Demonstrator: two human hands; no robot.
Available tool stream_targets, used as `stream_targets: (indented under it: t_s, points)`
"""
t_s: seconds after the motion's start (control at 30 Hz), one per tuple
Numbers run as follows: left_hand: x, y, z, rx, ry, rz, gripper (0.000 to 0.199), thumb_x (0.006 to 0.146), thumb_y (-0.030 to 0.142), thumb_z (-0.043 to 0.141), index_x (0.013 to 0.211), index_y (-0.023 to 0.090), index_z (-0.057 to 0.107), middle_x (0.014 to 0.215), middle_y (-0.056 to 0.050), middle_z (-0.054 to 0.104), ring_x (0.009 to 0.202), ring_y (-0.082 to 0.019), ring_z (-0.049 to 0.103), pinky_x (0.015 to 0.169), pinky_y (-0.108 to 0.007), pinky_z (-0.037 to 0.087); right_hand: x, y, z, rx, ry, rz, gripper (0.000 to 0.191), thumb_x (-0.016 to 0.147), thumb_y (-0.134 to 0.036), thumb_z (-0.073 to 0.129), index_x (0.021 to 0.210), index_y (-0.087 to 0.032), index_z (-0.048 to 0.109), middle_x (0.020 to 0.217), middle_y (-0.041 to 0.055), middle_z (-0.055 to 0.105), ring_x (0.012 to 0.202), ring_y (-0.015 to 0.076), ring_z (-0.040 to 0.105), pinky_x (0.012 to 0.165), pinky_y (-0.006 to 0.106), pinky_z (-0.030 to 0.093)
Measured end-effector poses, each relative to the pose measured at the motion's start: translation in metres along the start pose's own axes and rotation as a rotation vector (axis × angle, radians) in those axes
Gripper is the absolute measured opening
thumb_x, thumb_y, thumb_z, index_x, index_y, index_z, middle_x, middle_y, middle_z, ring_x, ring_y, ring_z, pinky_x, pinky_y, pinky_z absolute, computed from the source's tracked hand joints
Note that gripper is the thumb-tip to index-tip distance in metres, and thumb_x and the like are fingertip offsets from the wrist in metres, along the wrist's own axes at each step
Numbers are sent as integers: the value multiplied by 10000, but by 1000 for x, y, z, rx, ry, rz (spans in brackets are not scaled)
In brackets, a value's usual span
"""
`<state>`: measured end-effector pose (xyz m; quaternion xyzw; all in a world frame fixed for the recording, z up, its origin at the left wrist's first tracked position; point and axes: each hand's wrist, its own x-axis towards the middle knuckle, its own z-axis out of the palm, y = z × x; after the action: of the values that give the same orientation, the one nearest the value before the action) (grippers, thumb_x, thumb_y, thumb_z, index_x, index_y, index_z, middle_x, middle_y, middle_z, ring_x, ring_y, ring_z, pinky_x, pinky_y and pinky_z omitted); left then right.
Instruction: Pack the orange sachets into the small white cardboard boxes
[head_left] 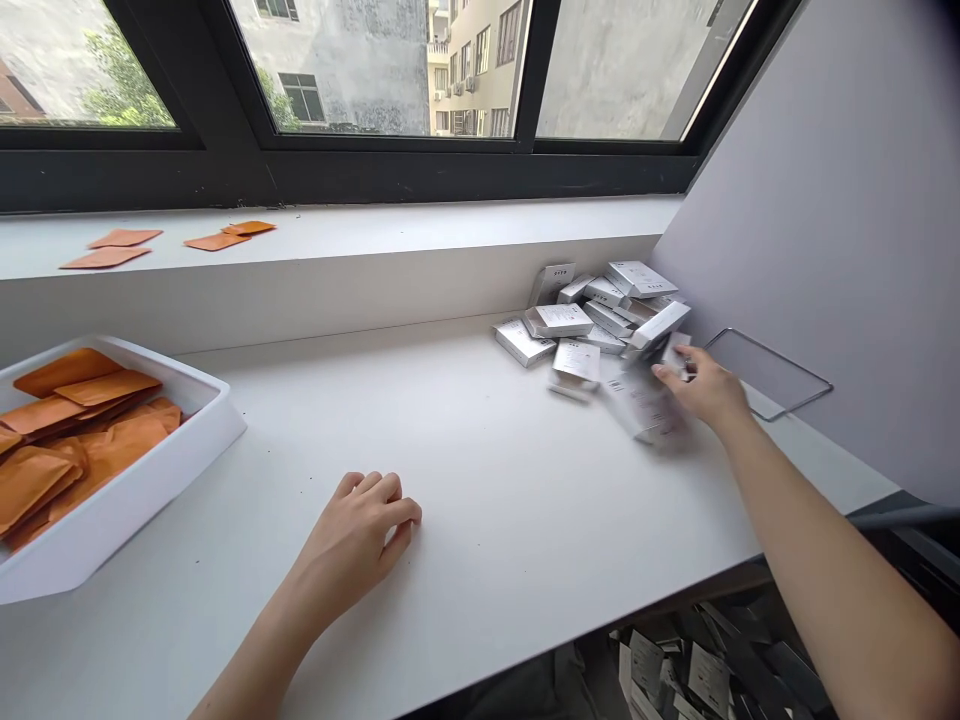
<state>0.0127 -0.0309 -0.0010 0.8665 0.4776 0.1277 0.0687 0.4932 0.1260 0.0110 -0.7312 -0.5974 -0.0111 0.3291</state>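
Note:
My left hand [364, 525] rests on the white table with its fingers loosely curled and the thumb apart from them; nothing shows in it. At the far right, my right hand [701, 385] reaches to a heap of flat white cardboard boxes [559, 320] with small dark print. Its fingers are closed at a small white box [676, 350], partly hidden behind them. Just below and left of these fingers, more boxes [641, 405] are smeared by motion. Other boxes lie tilted and overlapping against the sill wall.
A white tray [206, 430] of orange packets [112, 440] stands at the left. Several orange packets [217, 241] lie on the windowsill [420, 225]. A thin metal wire frame [795, 362] leans by the right wall. Below the table's front edge are more boxes [709, 675].

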Motion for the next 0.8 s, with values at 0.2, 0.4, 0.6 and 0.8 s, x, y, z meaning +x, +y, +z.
stream_targets:
  t_s: [0.2, 0.4, 0.6, 0.8]
  points:
    - [1, 8, 10, -6, 132, -52, 228, 910, 157, 381, 863, 235, 590, 786, -11, 551, 668, -145, 502, 774, -383, 384, -31, -65, 14, 204, -247, -35, 535, 844, -560, 529, 1307, -295, 494, 897, 42, 711, 791, 227, 651, 712, 354, 477]
    - [12, 23, 26, 53, 254, 108, 495, 831, 503, 557, 1250, 244, 508, 1228, -105, 553, 1134, -285, 483, 1024, -489, 269, 55, -45, 3, -95, 222, 40, 430, 886, -422, 481, 1248, -197, 537, 1179, 146, 626, 1166, 294, 505, 976, 439, 312]
    - [24, 2, 27, 206, 249, 184, 660, 801, 600, 569, 1319, 198, 498, 1234, -78, 610, 1120, -244, 520, 1064, -400, 224, 106, -7, 40, -125, -91, 225, 556, 842, -487, 553, 1289, -157, 545, 1161, 217, 639, 1037, 360, 586, 828, 464, 410]
    - [23, 3, 24, 173, 311, 228, 340, 833, 391, 628, 1140, 246, 619, 1068, -21, 682, 966, -185, 598, 1030, -365, 276, 76, -5, 39, -107, -85, 104, 511, 940, -484, 331, 1243, -159, 584, 1162, 169, 650, 1084, 313, 578, 866, 421, 413]
